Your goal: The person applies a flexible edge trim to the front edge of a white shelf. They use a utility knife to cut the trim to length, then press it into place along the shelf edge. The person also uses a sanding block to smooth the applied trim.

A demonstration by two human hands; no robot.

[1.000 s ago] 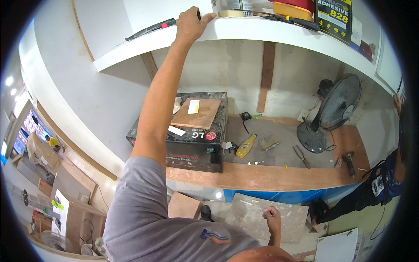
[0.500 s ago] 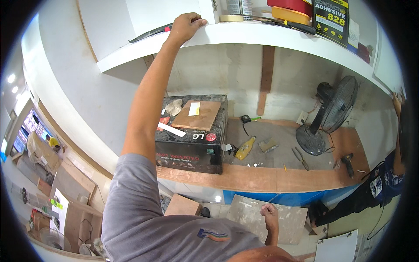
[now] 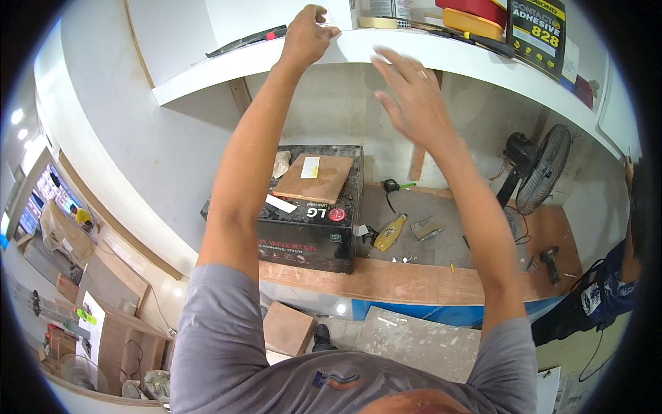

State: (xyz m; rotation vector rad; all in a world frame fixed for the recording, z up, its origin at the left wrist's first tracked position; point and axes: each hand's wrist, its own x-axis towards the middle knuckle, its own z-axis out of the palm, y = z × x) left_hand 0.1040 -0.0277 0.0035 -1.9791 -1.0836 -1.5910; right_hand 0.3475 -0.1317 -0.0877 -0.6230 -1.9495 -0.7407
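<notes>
My left hand (image 3: 307,36) is raised to the front edge of the white shelf (image 3: 276,61). Its thumb lies along the edge, apart from the loosely curled fingers, and no object shows between them. My right hand (image 3: 410,96) is up in front of the shelf with fingers spread, slightly blurred and holding nothing. Left of my left hand, a long dark tool with a red part (image 3: 248,41) lies on the shelf. A roll of tape (image 3: 378,23) and a black-handled tool with a yellow collar (image 3: 489,45) lie farther right.
Below are a black carton (image 3: 303,241) topped with a wooden board (image 3: 314,181), a yellow bottle (image 3: 391,232), a tape measure (image 3: 391,185), a fan (image 3: 545,169) and a drill (image 3: 549,262). A black adhesive pack (image 3: 536,38) stands on the shelf. Another person (image 3: 607,290) stands at right.
My right hand has risen from low by my body to just below the shelf, its fingers now spread. My left hand has shifted slightly right and up along the shelf edge.
</notes>
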